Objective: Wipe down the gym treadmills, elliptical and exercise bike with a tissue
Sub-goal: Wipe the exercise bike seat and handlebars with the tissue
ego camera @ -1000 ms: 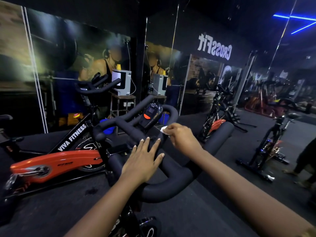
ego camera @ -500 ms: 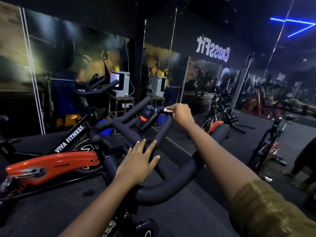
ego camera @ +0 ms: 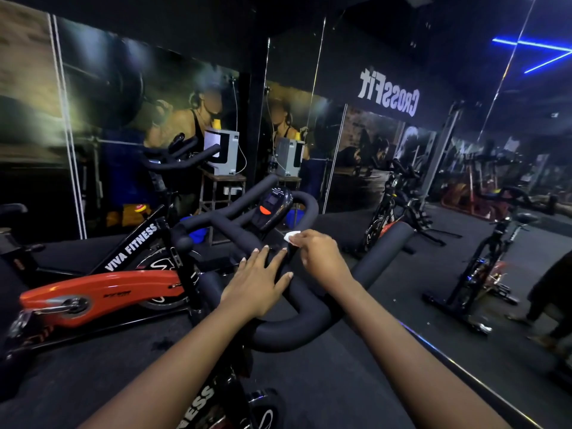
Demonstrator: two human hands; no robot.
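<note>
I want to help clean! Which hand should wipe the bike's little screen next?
Probably the right hand: it pinches the tissue close to the screen. The left hand rests flat on the handlebar, holding nothing.

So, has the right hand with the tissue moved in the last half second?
Yes. The right hand, pinching the tissue, has pulled back toward the person: from level with the console to below it, beside the left hand.
</note>
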